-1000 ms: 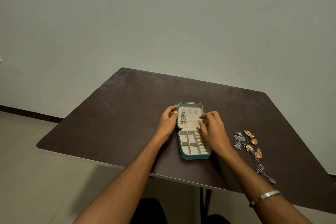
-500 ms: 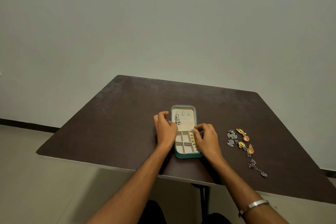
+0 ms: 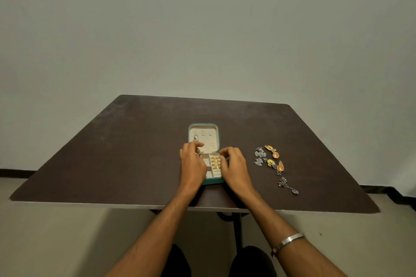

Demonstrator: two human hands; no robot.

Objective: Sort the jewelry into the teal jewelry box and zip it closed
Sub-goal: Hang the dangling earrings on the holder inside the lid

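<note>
Dark table [image 3: 135, 153]: one open teal jewelry box [image 3: 203, 127], four gold rings [image 3: 215, 162] inside.

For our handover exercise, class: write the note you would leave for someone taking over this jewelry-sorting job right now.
Left hand: curled over the left side of the open teal jewelry box; whether it holds anything cannot be told.
Right hand: curled at the box's right edge, likewise unclear.
Done: gold rings sit in the tray's slots; a silver earring hangs in the lid.
Left: loose silver, gold and orange earrings lie on the table to the right. Pack those, then zip the box shut.
</note>
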